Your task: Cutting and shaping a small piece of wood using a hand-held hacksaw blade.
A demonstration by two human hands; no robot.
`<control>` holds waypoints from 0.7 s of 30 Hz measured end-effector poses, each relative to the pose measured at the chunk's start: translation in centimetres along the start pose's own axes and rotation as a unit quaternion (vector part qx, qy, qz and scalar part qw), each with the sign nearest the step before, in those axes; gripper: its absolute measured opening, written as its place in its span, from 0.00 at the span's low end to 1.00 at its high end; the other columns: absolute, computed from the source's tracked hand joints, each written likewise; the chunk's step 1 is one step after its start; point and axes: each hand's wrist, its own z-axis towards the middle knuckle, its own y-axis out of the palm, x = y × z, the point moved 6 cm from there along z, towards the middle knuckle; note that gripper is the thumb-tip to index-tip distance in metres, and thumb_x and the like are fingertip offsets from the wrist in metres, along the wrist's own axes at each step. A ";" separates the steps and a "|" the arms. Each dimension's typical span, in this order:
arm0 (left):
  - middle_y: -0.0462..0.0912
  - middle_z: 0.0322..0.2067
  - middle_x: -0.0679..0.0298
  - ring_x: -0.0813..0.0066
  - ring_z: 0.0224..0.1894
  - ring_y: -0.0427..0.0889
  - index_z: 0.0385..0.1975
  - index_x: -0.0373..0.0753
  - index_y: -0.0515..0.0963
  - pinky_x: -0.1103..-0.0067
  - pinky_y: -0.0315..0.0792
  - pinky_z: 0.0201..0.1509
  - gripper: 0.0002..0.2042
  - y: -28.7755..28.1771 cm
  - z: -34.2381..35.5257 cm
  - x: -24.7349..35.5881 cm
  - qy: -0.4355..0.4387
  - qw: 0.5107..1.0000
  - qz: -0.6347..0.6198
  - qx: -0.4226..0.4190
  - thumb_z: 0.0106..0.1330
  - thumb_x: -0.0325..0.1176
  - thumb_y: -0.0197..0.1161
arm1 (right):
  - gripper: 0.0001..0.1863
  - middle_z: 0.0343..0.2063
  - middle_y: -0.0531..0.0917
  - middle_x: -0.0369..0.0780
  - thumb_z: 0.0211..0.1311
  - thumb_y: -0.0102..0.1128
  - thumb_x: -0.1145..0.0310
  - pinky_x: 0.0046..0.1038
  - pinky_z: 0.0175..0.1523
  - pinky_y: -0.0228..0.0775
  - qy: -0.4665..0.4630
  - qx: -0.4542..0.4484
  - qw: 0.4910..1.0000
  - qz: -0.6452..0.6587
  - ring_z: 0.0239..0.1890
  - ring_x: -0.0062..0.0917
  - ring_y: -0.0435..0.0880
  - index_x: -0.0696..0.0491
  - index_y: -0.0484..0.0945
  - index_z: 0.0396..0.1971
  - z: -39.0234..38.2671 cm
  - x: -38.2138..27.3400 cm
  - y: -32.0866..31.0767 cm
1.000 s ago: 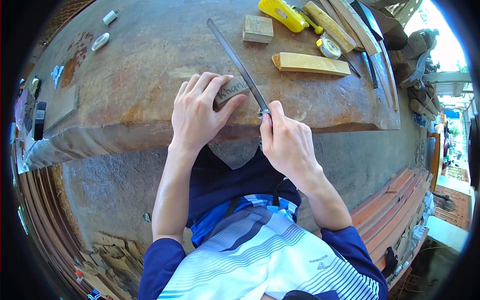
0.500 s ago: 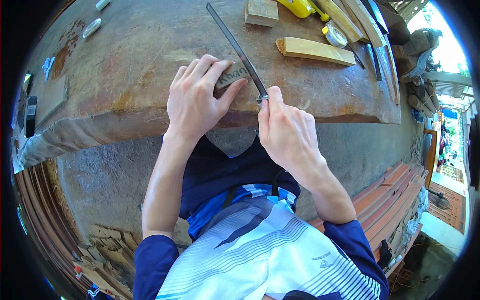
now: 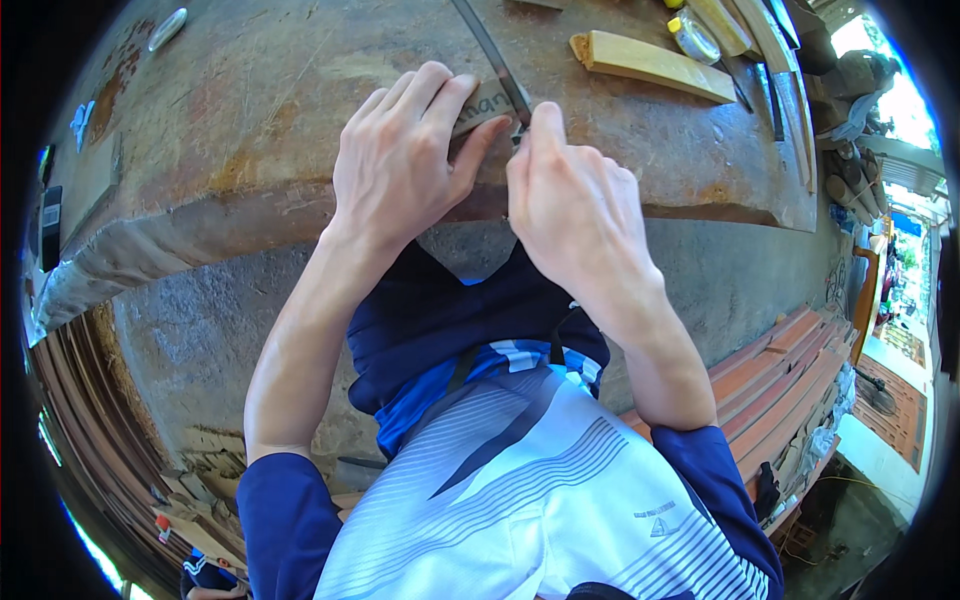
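Near the workbench's front edge, my left hand point(image 3: 405, 165) presses a small wooden block point(image 3: 487, 107) flat against the top, its fingers wrapped over the left side. Dark handwriting marks the block's upper face. My right hand point(image 3: 575, 205) grips the handle of a hacksaw point(image 3: 488, 48), seen from above as a long, narrow dark metal bar. The bar runs away from me and slightly left along the block's right end. The handle is hidden in my fist, and the far tip lies beyond the upper edge of the picture. My right thumb and index finger are close to the block.
A pale wood strip point(image 3: 655, 68) lies to the right on the workbench point(image 3: 250, 130). Beyond it are a yellow-capped clear container point(image 3: 694, 38) and long wood pieces point(image 3: 722, 25). A round object point(image 3: 167, 30) sits far left. Reddish planks point(image 3: 770, 370) are stacked at lower right.
My right hand has pushed the hacksaw forward, bringing its handle end closer to the block. My left hand still holds the block. The whole view has shifted, so the bench sits higher.
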 end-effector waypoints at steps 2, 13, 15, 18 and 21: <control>0.84 0.40 0.59 0.56 0.42 0.86 0.47 0.34 0.84 0.67 0.80 0.47 0.18 0.2 -0.1 -0.2 -0.005 1.000 -0.002 0.005 0.68 0.43 0.72 | 0.11 0.20 0.85 0.55 0.77 0.52 0.66 0.48 0.31 0.82 0.024 -0.011 0.999 -0.028 0.25 0.52 0.89 0.60 0.70 0.43 -0.5 0.4 0.0; 0.83 0.39 0.58 0.53 0.39 0.86 0.48 0.36 0.83 0.67 0.79 0.43 0.16 -0.1 0.4 -0.5 -0.019 1.000 -0.021 0.008 0.69 0.41 0.73 | 0.10 0.17 0.84 0.54 0.75 0.54 0.67 0.47 0.31 0.82 0.000 -0.026 0.999 -0.034 0.23 0.50 0.89 0.59 0.71 0.40 -0.9 0.1 -0.1; 0.82 0.38 0.58 0.53 0.39 0.86 0.48 0.36 0.84 0.66 0.79 0.43 0.16 -0.1 0.4 -0.5 -0.021 1.000 -0.008 0.005 0.70 0.41 0.72 | 0.10 0.17 0.84 0.54 0.75 0.54 0.67 0.47 0.31 0.82 -0.003 -0.024 0.999 -0.032 0.23 0.50 0.89 0.59 0.71 0.39 -0.8 0.4 -0.1; 0.82 0.38 0.58 0.53 0.39 0.86 0.48 0.36 0.84 0.66 0.79 0.44 0.16 -0.1 0.1 -0.2 -0.036 0.999 0.003 0.015 0.70 0.41 0.72 | 0.09 0.17 0.82 0.54 0.79 0.50 0.67 0.53 0.32 0.77 0.000 -0.026 1.000 -0.016 0.23 0.54 0.85 0.58 0.70 0.42 -1.4 0.6 -0.3; 0.82 0.39 0.58 0.53 0.40 0.85 0.48 0.36 0.84 0.66 0.79 0.45 0.16 0.0 0.0 -0.3 -0.032 0.999 0.009 0.029 0.70 0.42 0.72 | 0.09 0.17 0.82 0.53 0.79 0.50 0.67 0.52 0.32 0.76 0.017 -0.050 0.998 -0.024 0.24 0.53 0.85 0.59 0.70 0.42 -2.8 0.5 -0.6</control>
